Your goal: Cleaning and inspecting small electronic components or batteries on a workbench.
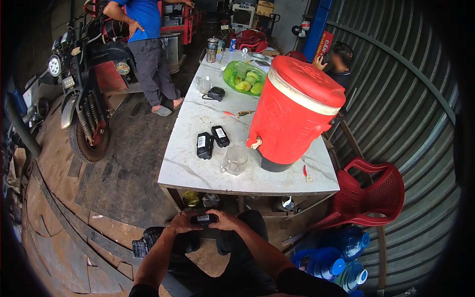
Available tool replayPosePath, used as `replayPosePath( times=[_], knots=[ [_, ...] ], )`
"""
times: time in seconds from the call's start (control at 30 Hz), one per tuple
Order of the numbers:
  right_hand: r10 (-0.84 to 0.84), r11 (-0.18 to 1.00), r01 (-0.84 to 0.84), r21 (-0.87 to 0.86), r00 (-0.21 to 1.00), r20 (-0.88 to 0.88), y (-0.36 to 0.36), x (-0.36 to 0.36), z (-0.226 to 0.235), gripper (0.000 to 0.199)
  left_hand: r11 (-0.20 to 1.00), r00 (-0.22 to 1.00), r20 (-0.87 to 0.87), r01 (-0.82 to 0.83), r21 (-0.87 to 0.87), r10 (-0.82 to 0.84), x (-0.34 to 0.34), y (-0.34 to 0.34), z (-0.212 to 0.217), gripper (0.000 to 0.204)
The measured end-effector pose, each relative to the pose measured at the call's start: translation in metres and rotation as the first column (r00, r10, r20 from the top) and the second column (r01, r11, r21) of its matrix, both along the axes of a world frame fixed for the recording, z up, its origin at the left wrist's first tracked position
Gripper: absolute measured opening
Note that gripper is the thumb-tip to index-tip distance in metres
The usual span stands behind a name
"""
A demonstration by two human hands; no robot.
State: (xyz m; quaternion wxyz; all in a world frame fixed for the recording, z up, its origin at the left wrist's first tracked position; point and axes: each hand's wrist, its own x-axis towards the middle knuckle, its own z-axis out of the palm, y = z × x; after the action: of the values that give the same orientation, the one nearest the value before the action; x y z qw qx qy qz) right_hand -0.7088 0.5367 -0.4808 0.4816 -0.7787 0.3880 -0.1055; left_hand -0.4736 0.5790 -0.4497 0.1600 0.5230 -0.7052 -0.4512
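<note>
Above my lap, a small black box-shaped device (204, 219) with a white label is held between my two hands. My left hand (182, 222) closes round its left end, and my right hand (225, 220) grips the right end. In front of me stands a white marble-patterned table (185, 175). Two similar black devices with white labels, a larger-looking one (204, 145) and another (220, 136), lie side by side on it. Right of them is a clear glass mug (234, 160), below the tap of a big red water cooler (292, 116).
Farther back on the table are a black object with a strap (215, 93), a green bag of fruit (245, 77) and a screwdriver (244, 113). A red plastic chair (373, 193) and blue water bottles (321, 262) stand right. Left are a motorbike (81, 99) and a standing person (146, 44); another person (341, 62) sits beyond the cooler.
</note>
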Motion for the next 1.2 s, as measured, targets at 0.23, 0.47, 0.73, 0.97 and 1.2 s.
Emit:
replayPosePath(
  times=[0.23, 0.47, 0.73, 0.97, 1.2],
  knots=[
    [-0.064, 0.997, 0.066, -0.038, 0.996, 0.060, -0.002, -0.001, -0.018, 0.061, 0.990, 0.940, -0.314, -0.108, 0.095, 0.133, -0.004, -0.005, -0.010, 0.054],
    [-0.125, 0.992, 0.124, 0.027, 0.992, 0.013, 0.002, 0.003, 0.000, 0.061, 0.960, 0.838, -0.470, -0.226, 0.166, 0.278, -0.004, -0.001, 0.005, 0.038],
    [-0.155, 0.988, 0.152, 0.028, 0.978, 0.141, -0.002, 0.005, -0.007, 0.058, 0.958, 0.797, -0.531, -0.229, 0.174, 0.287, 0.007, -0.008, -0.019, 0.029],
    [-0.161, 0.987, 0.156, 0.038, 0.966, 0.203, 0.001, 0.001, -0.004, 0.053, 0.957, 0.803, -0.522, -0.265, 0.118, 0.287, 0.000, -0.005, -0.010, 0.021],
    [-0.166, 0.986, 0.154, 0.068, 0.957, 0.240, 0.003, 0.002, 0.000, 0.050, 0.957, 0.787, -0.546, -0.253, 0.139, 0.287, 0.002, -0.004, -0.012, 0.026]
  ],
)
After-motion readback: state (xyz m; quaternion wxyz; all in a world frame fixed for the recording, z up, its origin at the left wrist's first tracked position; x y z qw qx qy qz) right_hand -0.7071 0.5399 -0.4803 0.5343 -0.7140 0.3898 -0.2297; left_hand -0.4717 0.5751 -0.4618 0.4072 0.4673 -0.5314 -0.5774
